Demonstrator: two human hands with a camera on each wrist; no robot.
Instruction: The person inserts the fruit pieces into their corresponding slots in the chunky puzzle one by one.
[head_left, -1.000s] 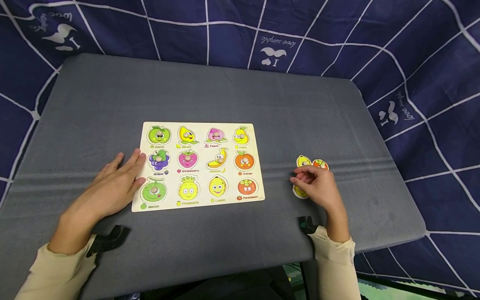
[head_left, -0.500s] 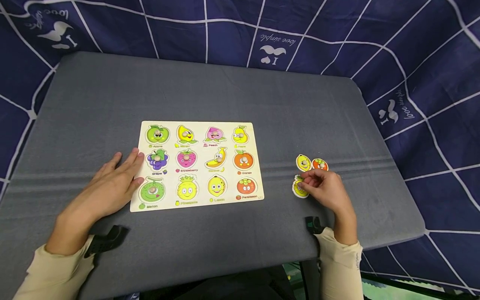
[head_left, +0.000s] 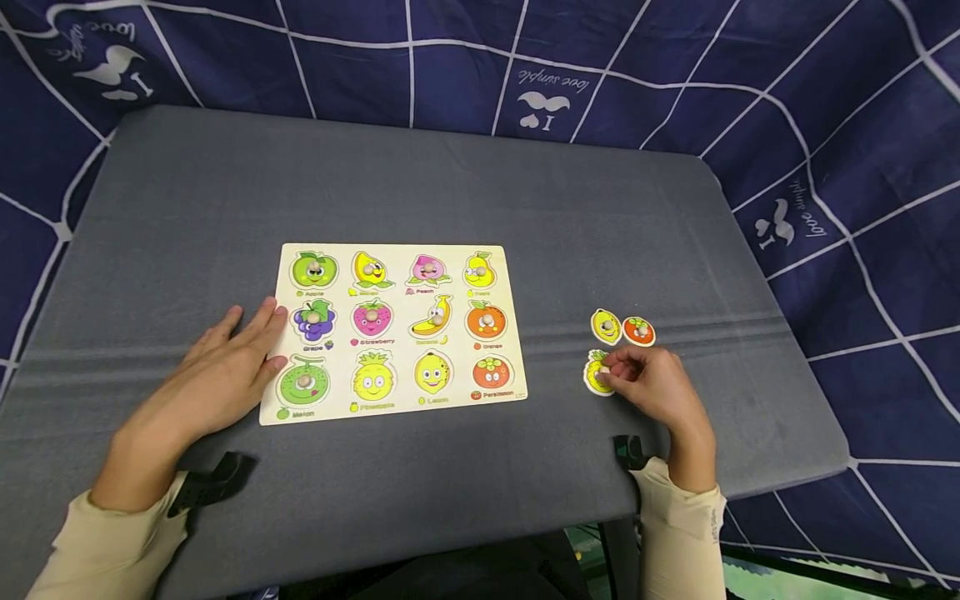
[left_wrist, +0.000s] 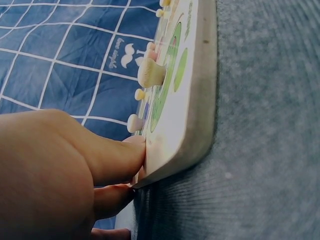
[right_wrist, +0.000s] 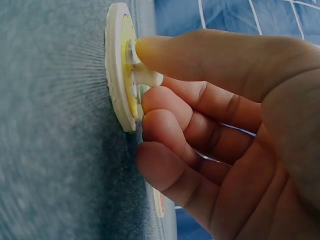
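Note:
My left hand (head_left: 225, 379) rests at the left edge of a wooden fruit puzzle board (head_left: 401, 323), fingers extended. In the left wrist view its thumb (left_wrist: 117, 160) touches the board near a rounded corner. My right hand (head_left: 654, 385) pinches the knob (right_wrist: 150, 77) of a pineapple puzzle piece (head_left: 593, 379) right of the board; the fingers partly cover it. The piece still lies on the table in the right wrist view. Just beyond are a lemon piece (head_left: 606, 327) and a persimmon piece (head_left: 639, 331). Pineapple, lemon and persimmon pictures without knobs show along the board's near row.
Several knobbed fruit pieces, such as the apple (head_left: 314, 270) and the orange (head_left: 487, 320), sit in the board. The grey cloth-covered table (head_left: 420, 183) is bordered by a dark blue checked curtain (head_left: 457, 83) at the back and sides.
My right hand has shifted slightly right and closed its fingertips on the pineapple piece's knob, uncovering the lemon and persimmon pieces. My left hand stays at the board's edge.

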